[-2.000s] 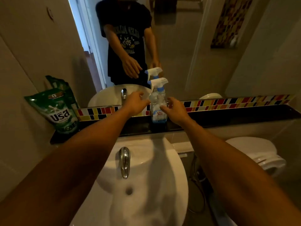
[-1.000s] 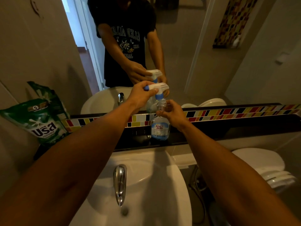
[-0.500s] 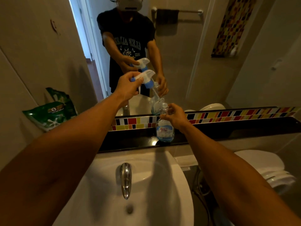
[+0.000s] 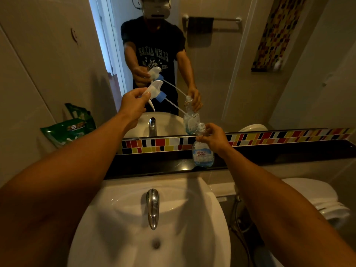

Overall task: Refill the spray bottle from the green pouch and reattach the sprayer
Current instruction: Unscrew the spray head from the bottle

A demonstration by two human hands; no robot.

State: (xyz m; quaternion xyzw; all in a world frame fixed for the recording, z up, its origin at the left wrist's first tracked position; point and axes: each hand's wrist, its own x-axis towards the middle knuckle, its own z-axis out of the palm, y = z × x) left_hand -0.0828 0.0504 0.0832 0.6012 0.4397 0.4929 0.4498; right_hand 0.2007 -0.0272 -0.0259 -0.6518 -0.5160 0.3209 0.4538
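Head view, bathroom counter before a mirror. Left hand (image 4: pixel 133 105) — fingers closed around the white trigger head of the sprayer (image 4: pixel 154 91), held raised and tilted, its blue collar pointing down to the right and its thin dip tube (image 4: pixel 175 107) slanting toward the bottle's side, fully out of the neck. Right hand (image 4: pixel 213 138) — fingers wrapped around the upper body and shoulder of the spray bottle (image 4: pixel 203 154), which stands upright on the black shelf (image 4: pixel 269 157) with its neck uncapped; a blue-and-white label faces the camera and blue shows at the base. Green pouch (image 4: pixel 69 130) — leaning against the wall at the shelf's far left end, well apart from both hands and untouched. Below the shelf lies the white sink (image 4: pixel 115 218) with a chrome faucet (image 4: pixel 153 207) at its centre; a white toilet (image 4: pixel 317 199) sits to the right. A band of multicoloured tiles (image 4: pixel 269 136) runs along the mirror's lower edge, just behind the bottle.
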